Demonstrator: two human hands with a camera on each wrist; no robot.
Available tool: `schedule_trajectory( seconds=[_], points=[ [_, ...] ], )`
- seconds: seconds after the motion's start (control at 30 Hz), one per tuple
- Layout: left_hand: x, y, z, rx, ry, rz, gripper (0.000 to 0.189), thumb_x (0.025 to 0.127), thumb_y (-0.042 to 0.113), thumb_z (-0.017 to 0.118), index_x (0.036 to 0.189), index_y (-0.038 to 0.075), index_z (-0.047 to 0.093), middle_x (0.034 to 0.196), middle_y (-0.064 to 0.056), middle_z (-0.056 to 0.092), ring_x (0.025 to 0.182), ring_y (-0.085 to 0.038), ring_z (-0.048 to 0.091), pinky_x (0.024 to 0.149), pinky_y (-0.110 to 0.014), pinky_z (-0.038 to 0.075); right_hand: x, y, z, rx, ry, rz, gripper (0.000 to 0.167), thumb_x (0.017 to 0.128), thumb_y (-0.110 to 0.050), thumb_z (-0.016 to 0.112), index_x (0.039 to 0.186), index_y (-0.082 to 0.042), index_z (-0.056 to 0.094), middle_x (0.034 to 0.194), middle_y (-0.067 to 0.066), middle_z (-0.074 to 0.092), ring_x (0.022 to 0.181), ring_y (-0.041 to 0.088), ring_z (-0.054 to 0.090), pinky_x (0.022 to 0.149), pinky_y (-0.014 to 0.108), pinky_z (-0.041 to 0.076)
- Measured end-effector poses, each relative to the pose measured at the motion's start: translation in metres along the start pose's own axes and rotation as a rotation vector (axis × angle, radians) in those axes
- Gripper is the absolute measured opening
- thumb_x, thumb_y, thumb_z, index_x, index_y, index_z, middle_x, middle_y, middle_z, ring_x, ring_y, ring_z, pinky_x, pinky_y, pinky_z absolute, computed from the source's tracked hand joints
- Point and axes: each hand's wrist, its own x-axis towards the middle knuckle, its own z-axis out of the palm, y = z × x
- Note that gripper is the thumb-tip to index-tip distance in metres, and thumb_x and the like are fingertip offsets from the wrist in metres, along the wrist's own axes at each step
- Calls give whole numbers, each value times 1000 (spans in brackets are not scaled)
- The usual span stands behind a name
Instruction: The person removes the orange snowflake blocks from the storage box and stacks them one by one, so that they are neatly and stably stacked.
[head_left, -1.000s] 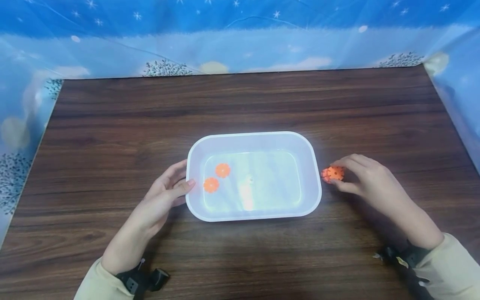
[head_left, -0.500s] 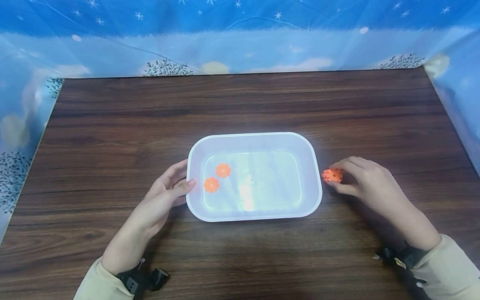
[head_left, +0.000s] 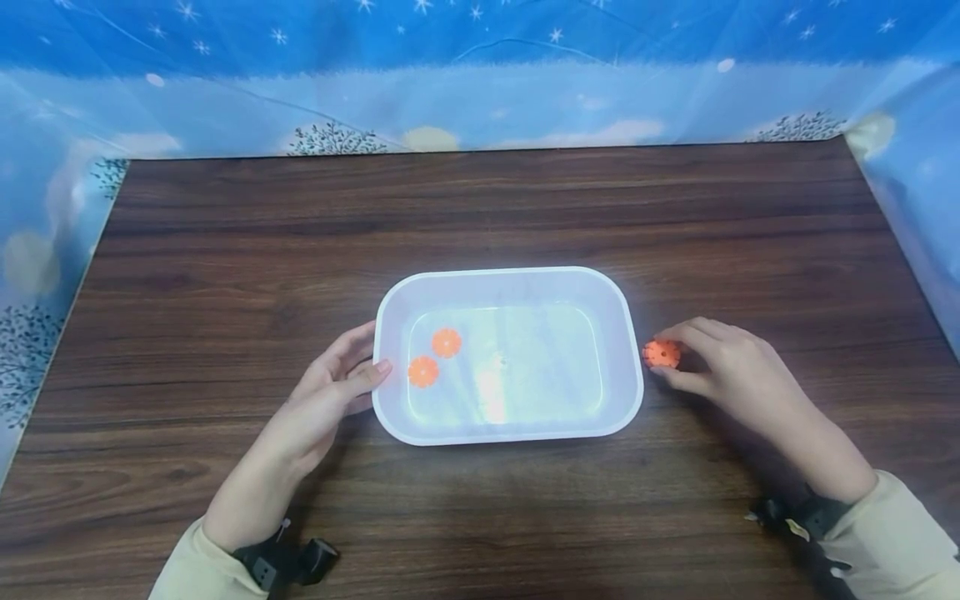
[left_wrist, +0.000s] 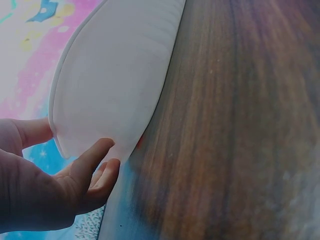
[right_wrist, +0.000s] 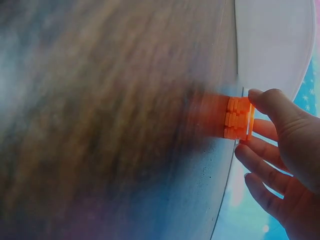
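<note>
A white plastic tub (head_left: 510,439) stands mid-table, with two flat orange notched discs (head_left: 446,342) lying inside at its left. My left hand (head_left: 326,396) grips its left side, thumb over the rim and fingers against the outer wall; in the left wrist view those fingers (left_wrist: 102,157) touch the wall from below the rim. Just outside the tub's right wall is a small stack of orange notched discs (head_left: 662,353). My right hand (head_left: 738,371) pinches it between thumb and fingers. In the right wrist view, a thin gap shows below the stack's top disc (right_wrist: 251,120).
The dark wood-grain table (head_left: 495,517) extends around the tub on all sides. A blue snow-patterned cloth (head_left: 495,92) hangs behind the table and along both sides. Each wrist carries a black camera mount (head_left: 288,562).
My right hand has shifted slightly left and down, and the top orange disc now sits more squarely over the stack. My left hand and the tub have stayed in place.
</note>
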Motion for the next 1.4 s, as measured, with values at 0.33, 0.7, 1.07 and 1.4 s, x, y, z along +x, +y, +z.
schedule_trajectory(
  seconds=[0.33,0.7,1.07,1.4],
  points=[
    [0,-1,0,-6,3,-5,63,94,27,55,147,14,24,144,-11,34,127,-27,40,95,-37,39,0,0,2,-2,1,-7,39,69,-25,82,102,-11,67,92,4,67,79,19,63,68,42,52],
    [1,1,-1,-4,4,4,64,94,26,56,147,13,24,144,-11,34,125,-27,41,93,-34,41,3,0,-1,-35,-3,13,41,71,-31,80,104,-12,67,93,4,67,83,20,64,70,42,51],
    [-1,-5,0,-7,1,-10,63,93,25,57,146,14,25,144,-11,35,124,-27,41,94,-36,40,2,-6,-16,-54,-22,74,48,71,-33,80,110,-11,65,104,8,65,94,26,62,75,48,50],
    [-2,-1,0,-9,18,-26,60,94,23,55,145,14,26,144,-11,36,126,-28,40,99,-44,36,12,-10,-14,-27,110,-38,51,68,-31,81,112,-11,65,105,6,64,96,25,61,77,45,50]
  ],
)
